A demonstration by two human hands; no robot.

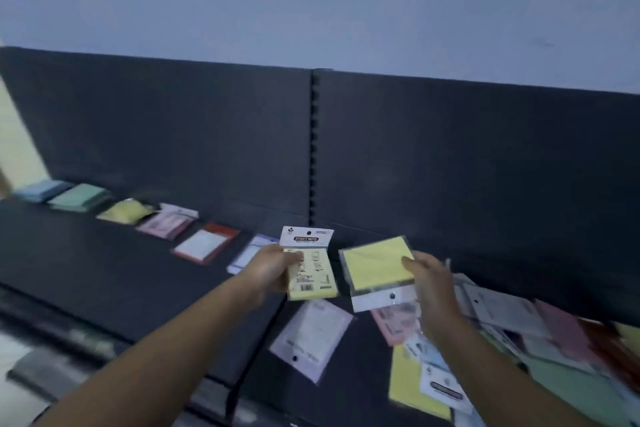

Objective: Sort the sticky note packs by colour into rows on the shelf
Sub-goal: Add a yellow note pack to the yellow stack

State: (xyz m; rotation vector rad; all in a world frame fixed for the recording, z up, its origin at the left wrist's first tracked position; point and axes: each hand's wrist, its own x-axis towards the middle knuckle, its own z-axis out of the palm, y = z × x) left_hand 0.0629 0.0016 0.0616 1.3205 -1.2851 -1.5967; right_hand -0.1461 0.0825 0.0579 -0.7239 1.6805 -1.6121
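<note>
Over the dark shelf [104,270], both hands held yellow packs side by side, just apart. The left hand [273,270] gripped the first yellow pack [313,279] by its left edge, long axis running away from the person with the white header card at the far end. The right hand [429,288] pinched the second yellow pack [375,269] at its right edge, and this one lay reversed, its header toward the person. The yellow stack [124,211] sat in the row along the back panel, third from the left after the blue stack [41,190] and green stack [81,197], with the pink stack [166,224] and two more following toward the hands. It lay well to the left of both hands and further back, so the left hand was nearer; I judged its pack would go first, and the reversed one would likely need turning end for end. An unsorted heap [519,340] lay to the right, with one lilac pack [311,336] loose below the hands.
</note>
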